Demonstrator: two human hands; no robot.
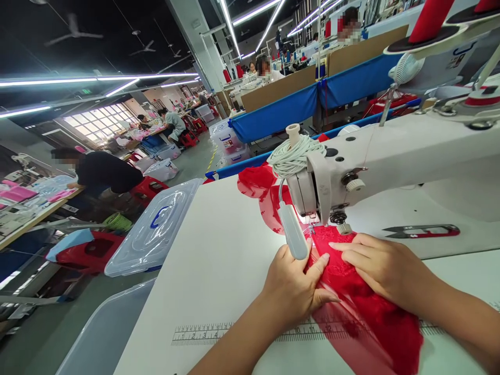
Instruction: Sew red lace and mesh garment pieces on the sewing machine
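Note:
Red sheer and lace fabric (390, 323) runs from the near side of the table up to the presser foot (311, 229) of a white sewing machine (406, 156). My left hand (291, 284) rests on its left part, thumb and fingers spread, some fingers hidden behind a small lamp (294, 234). On the lace part lies my right hand (385, 263), its index finger stretched towards the foot and the others slightly bent. Both hands press the fabric flat. Beyond the needle, more red fabric (255, 181) lies on the table.
Thread snips (424, 230) lie on the machine bed at right. A ruler scale (195, 333) marks the white tabletop (219, 260). Clear plastic bins (156, 229) stand to the left. A person in dark clothing (105, 169) sits at another table.

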